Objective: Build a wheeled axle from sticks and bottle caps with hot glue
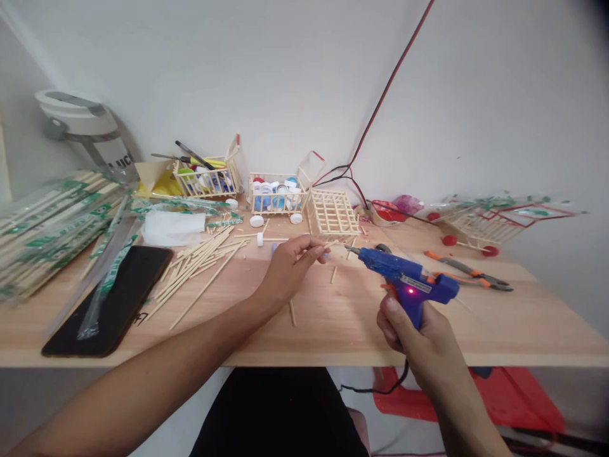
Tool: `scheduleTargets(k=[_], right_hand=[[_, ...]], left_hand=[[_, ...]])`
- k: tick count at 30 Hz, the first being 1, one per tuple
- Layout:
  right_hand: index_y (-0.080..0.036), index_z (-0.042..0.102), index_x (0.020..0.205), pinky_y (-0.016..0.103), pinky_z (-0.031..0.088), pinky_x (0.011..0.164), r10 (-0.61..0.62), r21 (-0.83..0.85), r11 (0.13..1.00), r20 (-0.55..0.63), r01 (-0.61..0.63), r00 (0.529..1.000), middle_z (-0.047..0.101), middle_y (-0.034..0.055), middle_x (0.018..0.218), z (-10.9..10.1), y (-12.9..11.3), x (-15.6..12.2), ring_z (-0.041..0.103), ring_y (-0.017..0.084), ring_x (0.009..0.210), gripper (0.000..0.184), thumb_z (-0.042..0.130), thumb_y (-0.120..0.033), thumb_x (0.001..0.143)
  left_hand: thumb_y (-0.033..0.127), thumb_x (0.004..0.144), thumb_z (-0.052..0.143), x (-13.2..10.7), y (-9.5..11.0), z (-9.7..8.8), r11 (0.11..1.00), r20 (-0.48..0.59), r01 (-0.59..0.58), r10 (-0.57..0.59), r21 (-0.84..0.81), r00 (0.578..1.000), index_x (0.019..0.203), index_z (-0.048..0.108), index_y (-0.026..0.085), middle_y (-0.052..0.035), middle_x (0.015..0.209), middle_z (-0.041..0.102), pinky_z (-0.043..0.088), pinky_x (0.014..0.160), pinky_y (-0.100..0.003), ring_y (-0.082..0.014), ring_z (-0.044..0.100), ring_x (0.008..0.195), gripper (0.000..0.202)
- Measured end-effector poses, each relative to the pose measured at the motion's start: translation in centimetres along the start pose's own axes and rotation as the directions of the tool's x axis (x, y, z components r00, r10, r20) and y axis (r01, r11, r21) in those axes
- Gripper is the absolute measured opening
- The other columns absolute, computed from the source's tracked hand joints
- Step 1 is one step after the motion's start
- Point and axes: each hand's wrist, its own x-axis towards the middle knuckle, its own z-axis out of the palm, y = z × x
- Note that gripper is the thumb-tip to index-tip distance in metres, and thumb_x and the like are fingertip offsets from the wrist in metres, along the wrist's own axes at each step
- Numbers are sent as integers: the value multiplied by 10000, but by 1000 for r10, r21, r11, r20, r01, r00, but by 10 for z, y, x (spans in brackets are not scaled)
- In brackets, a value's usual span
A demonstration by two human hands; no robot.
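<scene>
Head view: on the wooden tabletop [342,324], the right hand [419,343] clenches a blue hot glue gun [404,276] by its grip, nozzle pointing toward the left hand [288,270], whose fingertips pinch a thin wooden stick [332,242]. Loose sticks [195,270] lie left of the hands; a stick cage [332,212] stands beyond them.

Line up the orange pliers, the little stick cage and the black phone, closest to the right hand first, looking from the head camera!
From the right hand:
1. Orange-handled pliers, just ahead and to its right.
2. Stick cage, farther ahead, to its left.
3. Black phone, far off on the left.
</scene>
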Motion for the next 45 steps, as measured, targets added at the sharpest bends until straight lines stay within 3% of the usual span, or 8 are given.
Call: scheduleTargets(k=[7,15,30,45], right_hand=[[-199,462,716,220,287,422,38,9,999,-26,-38,999,414,-51,520,3,-12,-7,356,90,456,404,582,-574,807],[-198,465,690,217,295,415,39,0,999,-27,-39,999,402,-53,512,4,-16,-6,344,83,445,415,585,-580,799],[-192,479,717,213,297,413,41,8,999,-53,-41,998,424,-50,511,3,-15,-9,358,85,451,397,600,-562,795],[-200,475,682,230,313,419,24,-42,999,-53,-26,998,412,-45,500,3,-17,-10,363,96,444,400,580,-565,808]], left_hand=[[276,882,532,-1,-3,6,986,124,78,-59,-149,990,744,643,144,-3,660,577,402,706,-246,-119,535,675,220],[354,905,489,-3,-4,10,967,214,145,-99,-209,972,767,632,131,33,561,442,323,580,-237,-90,387,544,298],[425,910,505,-6,2,10,889,242,287,-209,-356,947,864,640,131,37,581,456,246,526,-235,-69,309,493,327],[359,804,639,-4,-4,11,903,177,221,-165,-368,970,741,606,137,24,618,526,330,605,-233,-77,426,581,233]])
